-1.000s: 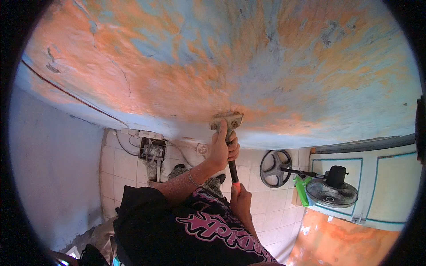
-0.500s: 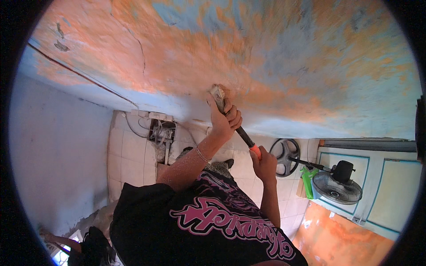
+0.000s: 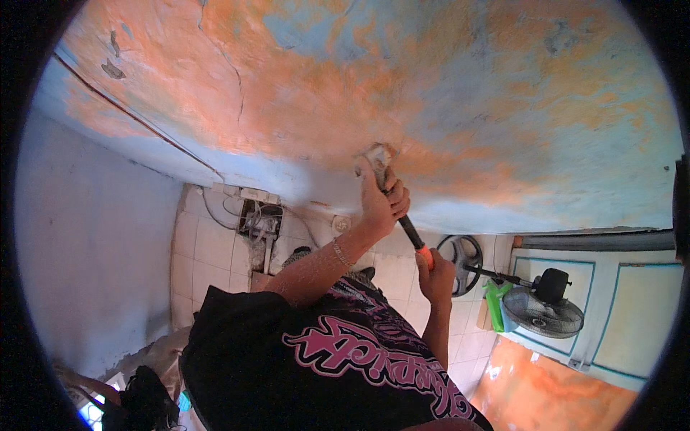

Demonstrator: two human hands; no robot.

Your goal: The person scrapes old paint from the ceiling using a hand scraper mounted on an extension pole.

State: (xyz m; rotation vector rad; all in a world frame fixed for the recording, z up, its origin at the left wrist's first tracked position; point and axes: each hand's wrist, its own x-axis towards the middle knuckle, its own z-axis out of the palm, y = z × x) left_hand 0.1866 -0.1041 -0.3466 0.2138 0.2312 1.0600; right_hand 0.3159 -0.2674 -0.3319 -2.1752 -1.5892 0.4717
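Both my hands grip one long tool with a black-and-orange handle (image 3: 411,233) and a pale, dust-covered head (image 3: 379,154). What kind of head it is, I cannot make out. It appears to rest against the patchy orange-and-blue wall (image 3: 302,93). My left hand (image 3: 385,200), a bracelet on its wrist, is wrapped round the tool just below the head, the thumb lying along it. Lower down, my right hand (image 3: 435,276) is closed round the orange part of the handle. The tool slants from upper left to lower right.
A pedestal fan (image 3: 543,312) lies tipped at the right by a pale door (image 3: 575,287), its round base (image 3: 461,266) near my right hand. A green bag (image 3: 496,302) is beside it. An opened box with cables (image 3: 260,219) is at the left. A pipe (image 3: 136,118) runs along the wall.
The tool's head and my left hand have shifted a little right and down along the wall. My right hand has moved slightly right and down too. Both hands keep their hold.
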